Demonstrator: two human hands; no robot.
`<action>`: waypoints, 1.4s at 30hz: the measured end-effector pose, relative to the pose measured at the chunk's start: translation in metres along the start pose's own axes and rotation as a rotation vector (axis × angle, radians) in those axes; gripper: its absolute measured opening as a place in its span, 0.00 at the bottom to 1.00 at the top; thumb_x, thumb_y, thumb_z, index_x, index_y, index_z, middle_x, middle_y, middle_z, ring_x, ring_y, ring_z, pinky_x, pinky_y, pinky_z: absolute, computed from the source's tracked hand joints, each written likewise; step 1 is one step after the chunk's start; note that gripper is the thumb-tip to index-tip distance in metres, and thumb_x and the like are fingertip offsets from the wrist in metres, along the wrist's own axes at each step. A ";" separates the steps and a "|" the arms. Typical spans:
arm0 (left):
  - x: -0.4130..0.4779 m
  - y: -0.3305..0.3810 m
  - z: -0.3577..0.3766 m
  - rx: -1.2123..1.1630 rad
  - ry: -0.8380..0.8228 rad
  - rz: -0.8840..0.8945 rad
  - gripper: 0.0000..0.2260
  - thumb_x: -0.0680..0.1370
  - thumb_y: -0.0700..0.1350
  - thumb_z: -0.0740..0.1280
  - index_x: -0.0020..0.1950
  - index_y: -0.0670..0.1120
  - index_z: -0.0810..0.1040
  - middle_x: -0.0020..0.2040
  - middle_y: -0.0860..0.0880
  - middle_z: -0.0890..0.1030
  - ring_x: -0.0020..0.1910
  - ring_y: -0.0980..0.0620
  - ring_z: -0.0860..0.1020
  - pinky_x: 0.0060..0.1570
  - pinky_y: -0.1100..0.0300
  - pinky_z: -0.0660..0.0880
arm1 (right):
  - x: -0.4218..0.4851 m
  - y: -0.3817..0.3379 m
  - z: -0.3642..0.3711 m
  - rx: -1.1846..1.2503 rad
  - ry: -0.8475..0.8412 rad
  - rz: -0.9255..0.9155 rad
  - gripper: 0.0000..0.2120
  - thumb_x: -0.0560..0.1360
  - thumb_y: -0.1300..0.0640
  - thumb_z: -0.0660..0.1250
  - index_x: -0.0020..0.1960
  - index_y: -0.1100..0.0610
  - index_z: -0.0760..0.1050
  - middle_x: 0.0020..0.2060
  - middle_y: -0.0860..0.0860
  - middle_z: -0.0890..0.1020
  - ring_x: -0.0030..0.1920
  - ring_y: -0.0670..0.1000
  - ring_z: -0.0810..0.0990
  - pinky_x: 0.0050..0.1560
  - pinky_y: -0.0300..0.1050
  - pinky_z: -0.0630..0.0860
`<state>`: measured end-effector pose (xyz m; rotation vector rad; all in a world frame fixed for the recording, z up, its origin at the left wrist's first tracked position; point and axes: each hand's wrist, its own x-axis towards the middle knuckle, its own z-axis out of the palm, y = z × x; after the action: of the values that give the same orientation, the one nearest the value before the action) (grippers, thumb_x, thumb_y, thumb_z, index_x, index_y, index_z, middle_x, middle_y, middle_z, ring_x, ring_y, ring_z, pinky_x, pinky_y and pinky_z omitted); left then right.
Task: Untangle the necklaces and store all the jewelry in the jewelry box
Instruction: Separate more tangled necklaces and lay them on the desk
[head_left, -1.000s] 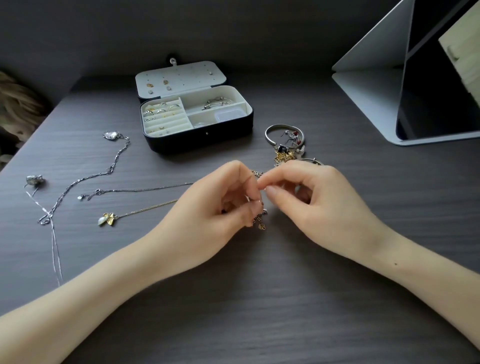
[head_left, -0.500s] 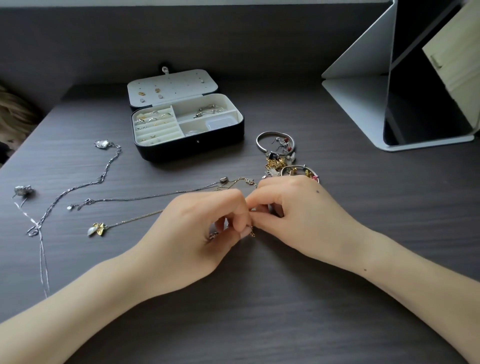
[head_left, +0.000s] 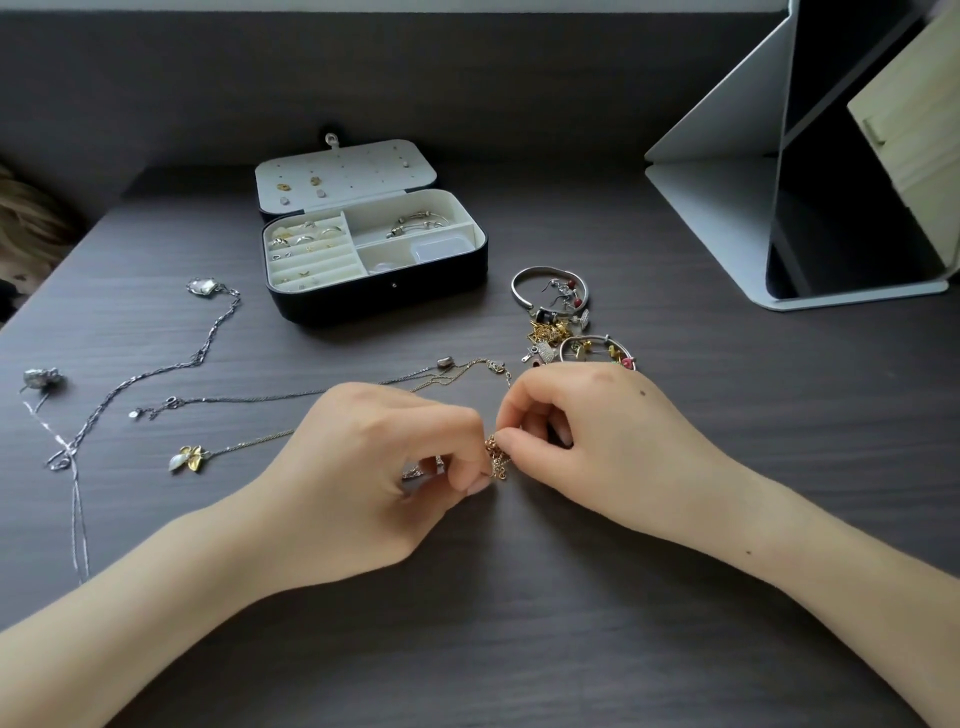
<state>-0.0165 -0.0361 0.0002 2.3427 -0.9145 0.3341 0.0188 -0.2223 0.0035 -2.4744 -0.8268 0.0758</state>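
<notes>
My left hand (head_left: 374, 467) and my right hand (head_left: 587, 431) meet at the middle of the table, both pinching a knot of gold chain (head_left: 496, 457) between fingertips. Thin chains run left from under my left hand: one ends in a gold leaf pendant with a pearl (head_left: 187, 458), another in a silver clasp (head_left: 150, 413). A long silver necklace (head_left: 208, 343) lies stretched at the left. The open jewelry box (head_left: 379, 299) stands behind, with rings and bracelets in its cream compartments. A heap of bangles and earrings (head_left: 563, 322) lies just beyond my right hand.
A second silver chain with a lumpy pendant (head_left: 41, 378) trails off the table's left edge. A folding white-framed mirror (head_left: 810, 208) stands at the back right. The dark wooden table (head_left: 519, 623) runs to a grey wall behind.
Both hands have dropped closer to the table and toward me, still together on the gold knot. The view has tilted, so the box and the heap sit lower in the frame.
</notes>
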 end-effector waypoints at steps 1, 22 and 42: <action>0.000 0.000 0.000 -0.008 -0.005 0.005 0.12 0.69 0.40 0.68 0.38 0.54 0.68 0.34 0.58 0.81 0.32 0.62 0.76 0.33 0.62 0.73 | 0.000 0.002 0.000 0.008 0.004 -0.002 0.03 0.73 0.52 0.67 0.41 0.46 0.75 0.30 0.41 0.74 0.34 0.39 0.71 0.35 0.31 0.63; 0.000 -0.003 0.000 0.008 -0.013 0.062 0.12 0.72 0.39 0.69 0.38 0.53 0.67 0.35 0.56 0.81 0.32 0.55 0.77 0.31 0.58 0.73 | 0.000 0.007 0.003 -0.042 0.048 -0.267 0.11 0.72 0.49 0.60 0.44 0.47 0.82 0.31 0.40 0.63 0.35 0.40 0.61 0.31 0.40 0.65; 0.002 0.004 0.001 -0.544 0.084 -0.308 0.11 0.70 0.39 0.71 0.35 0.47 0.69 0.37 0.51 0.81 0.30 0.54 0.79 0.34 0.64 0.74 | -0.005 0.002 -0.027 0.875 0.017 0.183 0.04 0.76 0.65 0.64 0.42 0.60 0.74 0.36 0.56 0.84 0.36 0.49 0.80 0.36 0.43 0.77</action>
<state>-0.0174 -0.0401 0.0018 1.9044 -0.5081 0.0442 0.0216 -0.2385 0.0253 -1.7014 -0.4151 0.3906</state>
